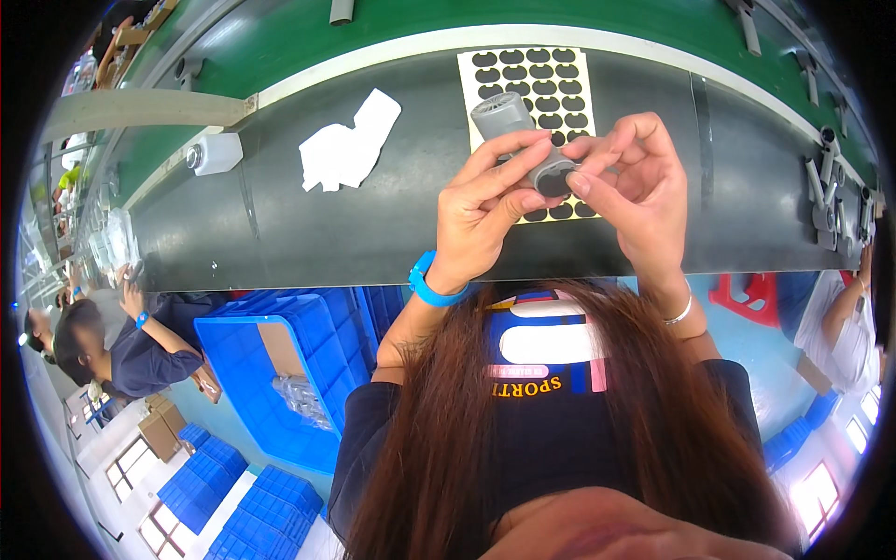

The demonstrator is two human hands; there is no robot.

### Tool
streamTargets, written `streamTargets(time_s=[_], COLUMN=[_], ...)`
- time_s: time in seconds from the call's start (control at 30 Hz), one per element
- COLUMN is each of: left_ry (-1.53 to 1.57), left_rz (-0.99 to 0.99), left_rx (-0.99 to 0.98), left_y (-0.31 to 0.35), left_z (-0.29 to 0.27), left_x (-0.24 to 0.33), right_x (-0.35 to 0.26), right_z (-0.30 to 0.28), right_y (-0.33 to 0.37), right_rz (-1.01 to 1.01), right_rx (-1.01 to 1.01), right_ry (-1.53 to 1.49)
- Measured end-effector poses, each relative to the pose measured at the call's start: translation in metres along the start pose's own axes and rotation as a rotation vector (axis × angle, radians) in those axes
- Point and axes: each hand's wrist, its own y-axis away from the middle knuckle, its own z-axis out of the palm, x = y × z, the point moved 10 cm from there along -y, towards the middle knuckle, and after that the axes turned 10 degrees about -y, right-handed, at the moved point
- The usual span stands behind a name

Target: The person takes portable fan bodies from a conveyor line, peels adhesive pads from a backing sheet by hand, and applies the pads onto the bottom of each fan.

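Since the black oval pad sits at the near end of the gray part, step in hand looks like seating it; next move likely calls for steady hold, even thumb pressure. Left to right: white paper, 9 o'clock on the counter; left hand, wrist from 7, pinching the part over the sticker sheet, grille end at 11; right hand, wrist from 5, thumb and index bent at the pad's edge, can't tell if gripping.
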Motion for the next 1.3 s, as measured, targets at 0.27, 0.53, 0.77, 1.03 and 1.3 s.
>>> streamTargets(time_s=[0.27, 0.53, 0.77, 1.03, 1.3], left_ry=[-0.009, -0.001, -0.001, -0.012, -0.007], left_rz=[0.005, 0.009, 0.005, -0.002, 0.001], left_rx=[-0.002, -0.004, -0.007, 0.015, 0.011], left_y=[-0.0002, -0.0015, -0.0017, 0.0, 0.0011], left_z=[0.0001, 0.0023, 0.0038, 0.0014, 0.0005], left_x=[0.0008, 0.0037, 0.0022, 0.0006, -0.0011], right_x=[0.0001, -0.0031, -0.0023, -0.0003, 0.0013], right_z=[0.0009, 0.0004, -0.0043, -0.003, -0.0031], right_y=[0.0019, 0.0014, 0.0009, 0.0009, 0.0017], right_rz=[0.006, -0.045, -0.067, -0.03, -0.011], right_rx=[0.022, 0.032, 0.029, 0.021, 0.014], right_ry=[0.018, 0.005, -0.01, -0.033, -0.059])
